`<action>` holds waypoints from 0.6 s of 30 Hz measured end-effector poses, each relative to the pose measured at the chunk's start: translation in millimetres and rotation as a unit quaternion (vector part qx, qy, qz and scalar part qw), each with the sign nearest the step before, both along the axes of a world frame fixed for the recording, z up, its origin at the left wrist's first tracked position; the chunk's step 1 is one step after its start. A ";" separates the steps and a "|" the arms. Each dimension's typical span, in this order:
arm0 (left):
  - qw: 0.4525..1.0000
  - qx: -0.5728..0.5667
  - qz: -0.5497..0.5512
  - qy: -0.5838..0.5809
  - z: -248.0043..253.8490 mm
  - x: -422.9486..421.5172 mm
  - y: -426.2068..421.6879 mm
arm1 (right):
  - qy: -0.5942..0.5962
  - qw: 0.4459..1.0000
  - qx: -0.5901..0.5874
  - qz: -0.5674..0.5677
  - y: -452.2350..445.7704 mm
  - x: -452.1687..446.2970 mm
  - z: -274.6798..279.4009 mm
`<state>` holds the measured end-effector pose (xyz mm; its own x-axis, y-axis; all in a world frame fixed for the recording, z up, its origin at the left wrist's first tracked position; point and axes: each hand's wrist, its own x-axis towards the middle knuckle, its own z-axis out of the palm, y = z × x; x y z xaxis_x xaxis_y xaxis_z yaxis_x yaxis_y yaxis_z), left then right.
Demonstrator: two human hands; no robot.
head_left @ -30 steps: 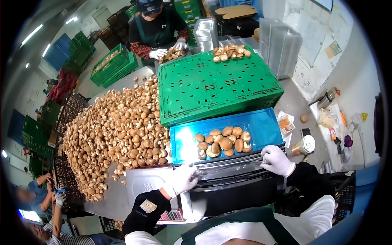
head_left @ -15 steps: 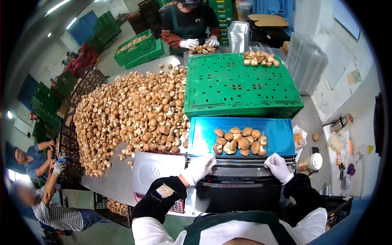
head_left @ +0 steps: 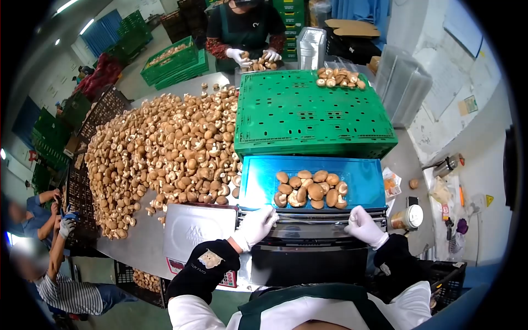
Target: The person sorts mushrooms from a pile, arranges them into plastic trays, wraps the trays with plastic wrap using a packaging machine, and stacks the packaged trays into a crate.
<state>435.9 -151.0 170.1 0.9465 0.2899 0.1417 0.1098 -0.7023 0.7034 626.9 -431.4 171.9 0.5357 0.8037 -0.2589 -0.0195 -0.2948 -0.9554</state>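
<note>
My left hand (head_left: 254, 226), in a white glove, is closed in a pinch at the front edge of the black wrapping machine (head_left: 308, 264). Level with it on the other side, my gloved right hand (head_left: 366, 226) is closed too. A glossy strip of clear plastic film (head_left: 308, 218) appears to run between them, its edge in my fingers. Just beyond lies a blue sheet-like surface (head_left: 256, 181). On it several brown shiitake mushrooms (head_left: 315, 191) sit grouped together, mostly caps up; whether a clear tray is under them is hard to see.
A large heap of mushrooms (head_left: 165, 148) covers the steel table at left. Near my left forearm is a scale (head_left: 198, 228). An upturned green crate (head_left: 313, 113) stands behind the blue surface. At right are a lidded cup (head_left: 407, 218) and clear trays (head_left: 401, 88). A co-worker (head_left: 247, 33) handles mushrooms opposite.
My view has turned slightly right, so the scene sits further left. My hands keep their grip at the machine's edge. The co-worker opposite has lifted a mushroom.
</note>
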 end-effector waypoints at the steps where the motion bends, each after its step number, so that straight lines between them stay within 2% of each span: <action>1: 1.000 0.001 -0.001 0.003 -0.3 -0.1 0.4 | -0.109 0.991 -0.057 0.054 2.8 -1.3 6.9; 3: 1.000 0.001 -0.001 0.005 0.0 -0.9 0.2 | -0.323 0.930 -0.133 0.118 12.7 -5.1 16.1; 4: 1.000 0.011 0.000 0.002 0.8 -1.8 -0.7 | -0.324 0.929 -0.133 0.119 14.8 -6.0 12.4; 6: 1.000 0.022 0.004 -0.004 2.6 -3.2 -1.3 | -0.431 0.868 -0.214 0.122 19.3 -7.2 8.6; 12: 0.999 0.051 -0.017 0.008 2.6 -4.1 -3.1 | -0.464 0.855 -0.209 0.101 12.6 -6.8 6.7; 15: 0.998 0.064 -0.018 0.012 3.4 -1.3 -2.8 | -0.494 0.851 -0.157 0.084 10.7 -9.7 11.9; 18: 0.998 0.066 -0.026 0.004 3.1 -0.9 -1.8 | -0.509 0.847 -0.099 0.119 10.2 -10.6 7.6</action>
